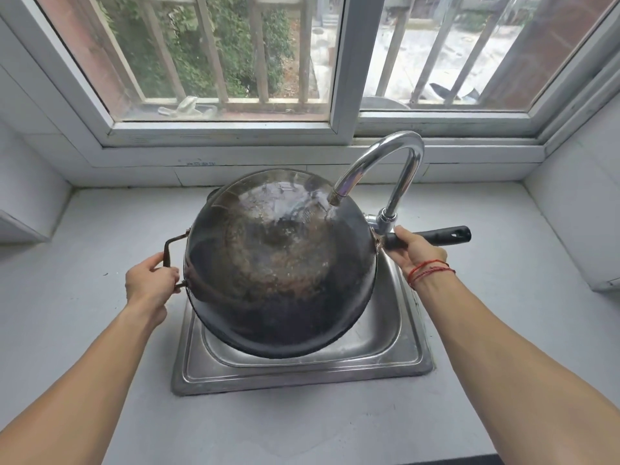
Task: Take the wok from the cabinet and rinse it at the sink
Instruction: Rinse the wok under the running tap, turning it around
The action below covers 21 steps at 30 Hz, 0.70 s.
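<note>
Wok (pixel 278 263) up over the sink (pixel 396 350), dark and wide, tipped with the far rim high toward the window and the near rim dipping into the basin. Looks to be turned bottom-up, blackened underside facing the camera, though hard to be sure from this angle. Water (pixel 330 211) running from the faucet (pixel 389 156), striking the upper right of the metal and sheeting down leftward, wet gloss across the top half, lower half looking dull and dry.

Left hand (pixel 151 283) closed around the small loop handle (pixel 172 253), fingers wrapped, thumb on top. Right hand (pixel 414 251) clamped on the long black handle (pixel 432 237) close to the wok, free end poking out past the knuckles.

Rinsing under way, probably not far along. Best to rotate slowly between the two grips so the stream walks over the dry lower band. Keep the low rim inside the basin, so runoff lands in steel and not on the grey counter (pixel 100 330). Spout sitting very near the metal; worth holding a gap there to avoid a knock and splash. Wet handles, heavy pan: firm hold on both sides, no one-handed swings.
</note>
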{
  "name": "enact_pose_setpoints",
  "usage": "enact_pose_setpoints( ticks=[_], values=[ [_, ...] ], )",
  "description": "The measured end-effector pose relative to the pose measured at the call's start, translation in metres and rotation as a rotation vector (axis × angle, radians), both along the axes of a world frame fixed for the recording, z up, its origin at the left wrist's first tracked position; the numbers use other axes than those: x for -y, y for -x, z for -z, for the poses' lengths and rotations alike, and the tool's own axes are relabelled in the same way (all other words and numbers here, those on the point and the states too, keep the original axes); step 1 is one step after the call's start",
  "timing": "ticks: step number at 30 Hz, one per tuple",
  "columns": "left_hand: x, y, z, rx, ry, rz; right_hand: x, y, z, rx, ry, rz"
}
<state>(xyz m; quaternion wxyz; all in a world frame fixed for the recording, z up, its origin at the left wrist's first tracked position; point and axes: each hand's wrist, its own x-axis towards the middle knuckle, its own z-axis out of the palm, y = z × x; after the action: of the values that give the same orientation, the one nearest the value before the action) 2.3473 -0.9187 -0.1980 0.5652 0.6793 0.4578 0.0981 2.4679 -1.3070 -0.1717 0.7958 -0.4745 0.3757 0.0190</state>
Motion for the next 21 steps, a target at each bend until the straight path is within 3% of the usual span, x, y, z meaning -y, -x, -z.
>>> enact_pose_setpoints(
  ticks=[21],
  values=[
    [-0.015, 0.036, -0.003, 0.016, 0.078, -0.131, 0.004, 0.041, 0.007, -0.025, -0.05, -0.009]
  ],
)
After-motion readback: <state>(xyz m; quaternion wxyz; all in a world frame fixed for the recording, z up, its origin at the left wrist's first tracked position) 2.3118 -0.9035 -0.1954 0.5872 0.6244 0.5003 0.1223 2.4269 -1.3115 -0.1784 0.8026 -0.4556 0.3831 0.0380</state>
